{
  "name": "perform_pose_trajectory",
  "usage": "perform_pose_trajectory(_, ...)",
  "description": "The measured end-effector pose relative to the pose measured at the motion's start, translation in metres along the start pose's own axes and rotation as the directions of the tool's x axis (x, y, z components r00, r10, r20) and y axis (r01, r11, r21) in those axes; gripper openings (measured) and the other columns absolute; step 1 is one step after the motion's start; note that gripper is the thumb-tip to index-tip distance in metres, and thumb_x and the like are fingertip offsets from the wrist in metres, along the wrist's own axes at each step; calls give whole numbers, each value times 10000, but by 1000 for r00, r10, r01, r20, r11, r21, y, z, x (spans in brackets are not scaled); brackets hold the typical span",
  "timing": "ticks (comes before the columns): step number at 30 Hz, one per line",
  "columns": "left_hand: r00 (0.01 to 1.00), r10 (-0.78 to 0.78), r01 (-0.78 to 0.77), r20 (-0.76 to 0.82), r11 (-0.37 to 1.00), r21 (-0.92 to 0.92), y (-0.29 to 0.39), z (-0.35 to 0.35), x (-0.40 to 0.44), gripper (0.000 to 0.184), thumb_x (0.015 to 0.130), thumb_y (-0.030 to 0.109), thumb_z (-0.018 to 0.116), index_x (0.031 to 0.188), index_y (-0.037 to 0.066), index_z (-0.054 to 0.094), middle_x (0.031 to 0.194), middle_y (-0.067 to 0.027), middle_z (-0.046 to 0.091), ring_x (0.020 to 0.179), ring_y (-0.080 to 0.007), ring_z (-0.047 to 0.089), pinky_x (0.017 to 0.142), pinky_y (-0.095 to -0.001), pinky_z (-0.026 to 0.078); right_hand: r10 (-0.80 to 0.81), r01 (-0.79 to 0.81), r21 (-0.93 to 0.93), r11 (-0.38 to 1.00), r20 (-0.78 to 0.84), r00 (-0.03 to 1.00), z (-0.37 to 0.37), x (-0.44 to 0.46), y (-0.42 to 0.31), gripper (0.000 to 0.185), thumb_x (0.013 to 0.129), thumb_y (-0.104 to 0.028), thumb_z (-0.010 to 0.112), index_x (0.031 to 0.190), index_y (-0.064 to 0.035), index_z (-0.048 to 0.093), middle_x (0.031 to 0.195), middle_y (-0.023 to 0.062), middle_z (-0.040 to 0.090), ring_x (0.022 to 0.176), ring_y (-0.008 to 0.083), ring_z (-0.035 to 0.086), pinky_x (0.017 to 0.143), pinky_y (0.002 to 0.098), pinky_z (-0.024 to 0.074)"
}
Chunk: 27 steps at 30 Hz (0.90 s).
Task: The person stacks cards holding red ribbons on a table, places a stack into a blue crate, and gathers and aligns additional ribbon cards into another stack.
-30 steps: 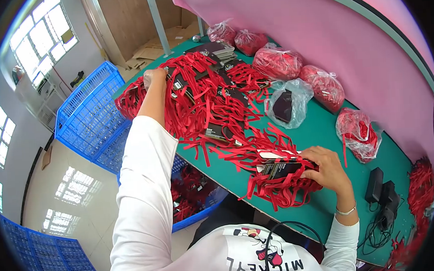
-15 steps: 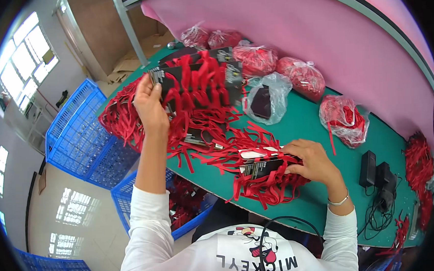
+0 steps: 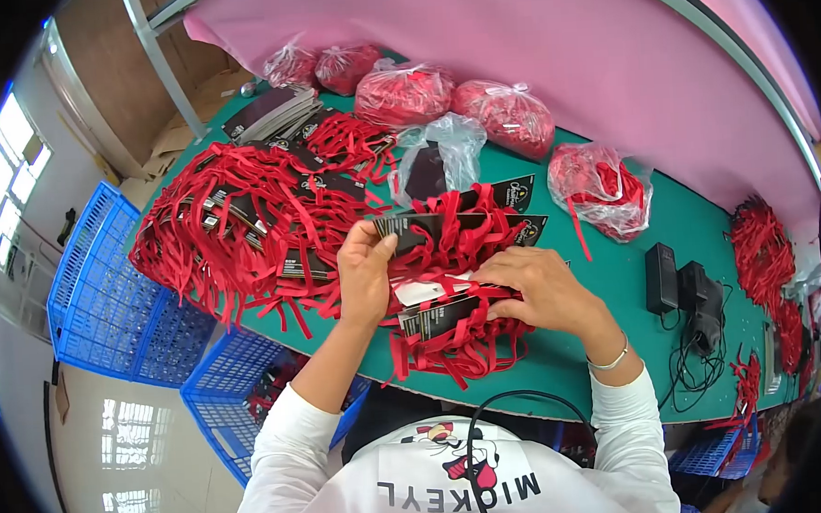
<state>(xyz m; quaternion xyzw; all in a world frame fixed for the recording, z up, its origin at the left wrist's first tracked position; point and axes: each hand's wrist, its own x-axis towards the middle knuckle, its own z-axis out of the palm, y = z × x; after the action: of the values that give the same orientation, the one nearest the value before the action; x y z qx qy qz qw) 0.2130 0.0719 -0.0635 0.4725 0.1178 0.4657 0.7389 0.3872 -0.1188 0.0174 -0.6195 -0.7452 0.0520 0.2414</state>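
Nearest the body, the right hand [image 3: 542,291] grasps the edge of one lower bundle [image 3: 452,343] of black cards tied with red ribbon, on the green table [image 3: 575,378]. Just beyond, the left hand [image 3: 365,273] pinches the end of an upper set [image 3: 470,239], at least two cards showing. One heap [image 3: 213,211] of similar ribboned cards, too tangled to count, lies leftward. Farther back sit one clear bag [image 3: 461,152] around something dark and five red-filled bags [image 3: 505,117].

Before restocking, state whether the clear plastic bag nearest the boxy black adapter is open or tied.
Open, apparently: the clear plastic bag shows no knot, and one flat red ribbon trails out.
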Motion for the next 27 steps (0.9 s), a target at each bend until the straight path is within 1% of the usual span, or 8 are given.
perform_pose_trajectory(3, 1000, -22, 22, -4, 1000, 21, -2, 0, -11, 156, 924, -56, 613, 1065, 10, 602, 1023, -40, 668, 910, -83, 623, 865, -244, 498, -12, 12, -6, 1000, -9, 1000, 0, 0, -1, 446, 724, -280, 812, 1099, -62, 709, 1039, 79, 686, 957, 283, 652, 794, 408, 512)
perform_pose_trajectory(8, 974, 225, -226, 19, 964, 142, 25, 12, -27, 175, 930, -38, 627, 1095, 8, 593, 1051, -37, 636, 969, -115, 605, 924, -276, 481, 10, -11, -42, 999, -8, 1000, -1, -1, -4, 434, 717, -278, 813, 1072, -56, 699, 1080, 77, 664, 961, 291, 649, 796, 412, 510)
perform_pose_trajectory(12, 993, 55, -67, 106, 992, 111, 5, 6, -26, 161, 976, -4, 588, 1134, 12, 560, 1030, -36, 634, 970, -104, 599, 919, -279, 485, 21, -22, -64, 998, -23, 1000, 2, -5, -9, 463, 677, -233, 824, 1090, -64, 699, 1111, 78, 675, 988, 298, 646, 833, 414, 505)
perform_pose_trajectory(15, 983, 185, -180, -8, 962, 203, 8, 1, -27, 168, 977, -10, 584, 1141, 22, 560, 1035, -37, 637, 977, -107, 604, 908, -280, 490, -21, 14, -94, 996, -72, 997, 3, -7, -11, 488, 651, -194, 832, 1103, -68, 698, 1124, 77, 687, 986, 293, 649, 832, 411, 506)
perform_pose_trajectory(16, 969, 229, -229, -96, 973, 5, 13, 3, -20, 170, 974, -8, 593, 1138, 29, 566, 1041, -36, 642, 973, -113, 609, 891, -283, 500, -44, 34, -106, 994, -93, 995, 5, -9, -14, 489, 648, -185, 833, 1103, -69, 697, 1127, 78, 690, 979, 290, 651, 824, 408, 507)
perform_pose_trajectory(17, 954, 277, -286, -113, 956, -66, 25, 7, -15, 173, 969, -11, 600, 1135, 24, 567, 1065, -43, 644, 979, -115, 608, 916, -292, 496, -33, 23, -108, 994, -87, 996, 5, -12, -16, 493, 642, -178, 834, 1103, -68, 697, 1127, 78, 693, 973, 286, 652, 817, 407, 509)
perform_pose_trajectory(22, 881, 427, -449, -204, 891, -72, 65, 10, 1, 208, 973, -6, 596, 1177, 14, 556, 1122, -64, 640, 1043, -126, 603, 990, -301, 459, -50, 37, -154, 987, -84, 995, 7, -25, -27, 474, 654, -172, 834, 1091, -71, 682, 1108, 70, 700, 929, 241, 649, 772, 379, 508)
perform_pose_trajectory(27, 912, 401, -407, -82, 910, -79, 44, 3, 13, 221, 988, -12, 567, 1206, 21, 552, 1156, -67, 639, 1084, -143, 603, 1007, -324, 470, -87, 58, -207, 977, -132, 987, 15, -35, -32, 471, 635, -159, 835, 1069, -66, 676, 1090, 63, 701, 904, 227, 652, 751, 364, 506)
